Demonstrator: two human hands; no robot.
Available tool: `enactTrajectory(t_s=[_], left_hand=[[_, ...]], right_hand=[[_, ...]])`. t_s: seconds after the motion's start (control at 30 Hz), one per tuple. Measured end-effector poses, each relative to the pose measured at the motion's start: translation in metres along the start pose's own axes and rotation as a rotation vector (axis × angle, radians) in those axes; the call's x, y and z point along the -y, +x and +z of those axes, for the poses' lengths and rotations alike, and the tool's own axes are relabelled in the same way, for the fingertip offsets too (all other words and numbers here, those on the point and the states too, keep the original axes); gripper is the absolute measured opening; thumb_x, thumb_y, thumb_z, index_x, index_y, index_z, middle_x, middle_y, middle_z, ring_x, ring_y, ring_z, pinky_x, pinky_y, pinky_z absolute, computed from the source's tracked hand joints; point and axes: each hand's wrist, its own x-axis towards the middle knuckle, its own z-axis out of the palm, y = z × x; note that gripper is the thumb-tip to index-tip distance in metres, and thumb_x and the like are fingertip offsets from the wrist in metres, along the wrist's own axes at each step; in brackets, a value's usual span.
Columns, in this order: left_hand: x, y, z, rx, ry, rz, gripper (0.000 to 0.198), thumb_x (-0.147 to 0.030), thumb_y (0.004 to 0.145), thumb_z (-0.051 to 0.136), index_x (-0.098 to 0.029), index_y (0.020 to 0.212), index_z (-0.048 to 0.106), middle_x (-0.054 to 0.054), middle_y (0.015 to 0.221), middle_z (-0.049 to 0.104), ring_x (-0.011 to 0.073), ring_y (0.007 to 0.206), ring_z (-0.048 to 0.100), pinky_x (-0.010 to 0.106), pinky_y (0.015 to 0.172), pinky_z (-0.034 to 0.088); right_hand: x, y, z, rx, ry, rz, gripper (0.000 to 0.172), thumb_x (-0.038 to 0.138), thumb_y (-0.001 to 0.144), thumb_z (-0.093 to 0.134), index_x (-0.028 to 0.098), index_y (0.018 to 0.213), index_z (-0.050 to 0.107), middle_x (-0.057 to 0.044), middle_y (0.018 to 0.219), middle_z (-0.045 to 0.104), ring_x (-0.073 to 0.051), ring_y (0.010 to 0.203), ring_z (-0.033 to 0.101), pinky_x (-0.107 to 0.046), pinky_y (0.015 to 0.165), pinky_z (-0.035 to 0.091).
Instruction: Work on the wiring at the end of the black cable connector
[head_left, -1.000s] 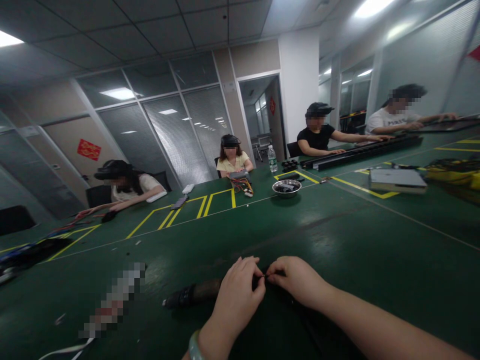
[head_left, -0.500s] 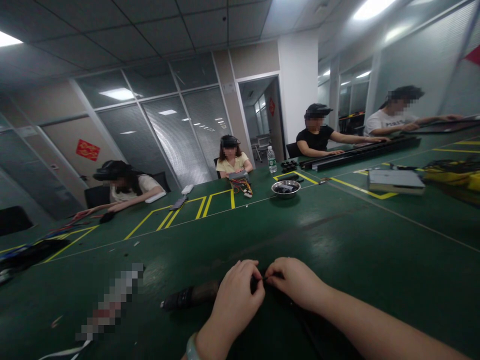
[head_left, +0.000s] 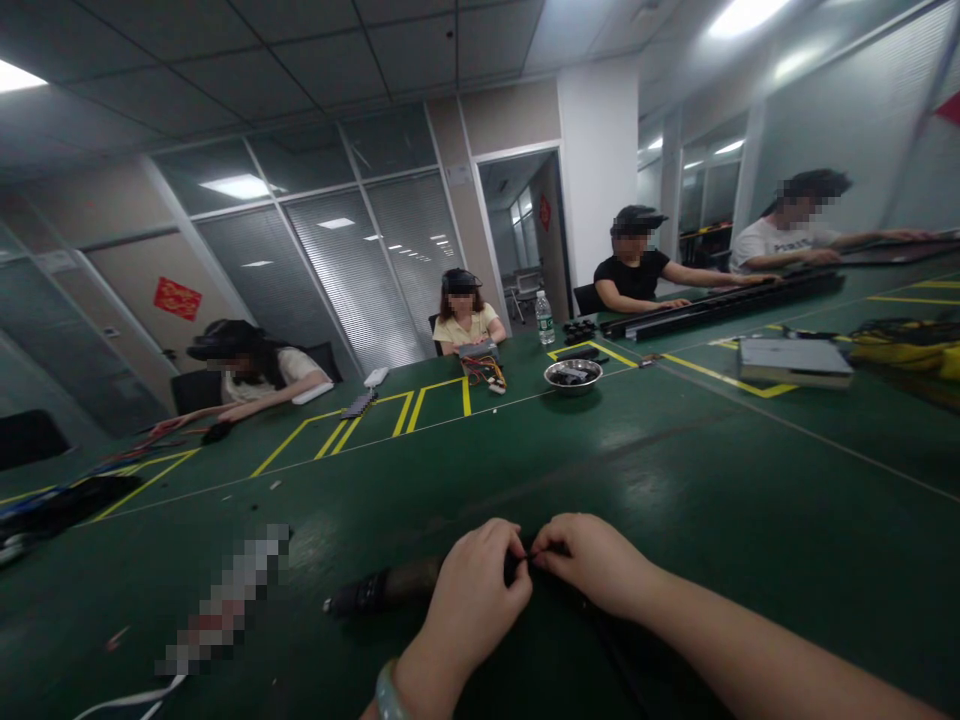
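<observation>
On the green table lies a dark electric screwdriver [head_left: 386,590], its short metal tip pointing left. My left hand [head_left: 480,580] is closed over its right-hand end and hides that part. Close by on the right, my right hand [head_left: 589,565] is closed in a pinch, its fingertips nearly meeting those of the left. Something thin and dark shows between the fingertips, too small to name. A dark cord [head_left: 611,640] runs from beneath my right wrist toward the near edge, hard to see against the shadow.
A blurred-out strip [head_left: 225,600] with a white cord lies at left. Farther back stand a metal bowl [head_left: 573,376] of dark parts, a water bottle [head_left: 544,318] and a grey box [head_left: 795,362]. Several people sit around the table [head_left: 420,470].
Both hands stay in almost the same place, fingertips still together. The whole view has shifted very slightly.
</observation>
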Motion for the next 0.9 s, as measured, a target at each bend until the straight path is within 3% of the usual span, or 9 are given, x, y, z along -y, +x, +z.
enactTrajectory(t_s=[0.9], left_hand=[[-0.0001, 0.0011, -0.0055, 0.033, -0.027, 0.025, 0.01, -0.017, 0.078, 0.054, -0.023, 0.085, 0.055, 0.001, 0.098, 0.063, 0.0195, 0.091, 0.059, 0.032, 0.084, 0.043]], right_hand=[[0.0065, -0.0013, -0.0035, 0.027, -0.026, 0.057, 0.022, 0.028, 0.086, 0.055, 0.024, 0.091, 0.076, -0.002, 0.09, 0.073, -0.017, 0.081, 0.064, -0.024, 0.072, 0.042]])
